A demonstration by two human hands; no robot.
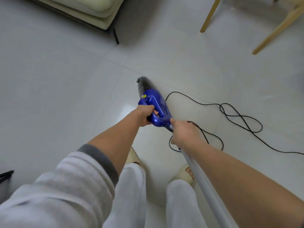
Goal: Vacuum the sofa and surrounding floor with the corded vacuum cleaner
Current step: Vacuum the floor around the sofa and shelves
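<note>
Blue plastic handheld vacuum cleaner [155,104] with dark translucent nose was held low over the pale glossy tiled floor [65,96], mid-frame, nose pointing away from the person. Left hand [146,115] gripped the looped blue handle, fingers curled round it. Right hand [184,134] closed round the grey tube [202,181] at the rear of the vacuum body; tube ran back toward the person beside the right leg. Thin black power cord [238,119] trailed from the rear of the vacuum, lying in loose loops on the floor to the right. Cream cushioned sofa corner [85,12] on a dark leg stood at top left, well apart. Light wooden chair legs [212,14] top right. Beige slippers [184,175] below.
</note>
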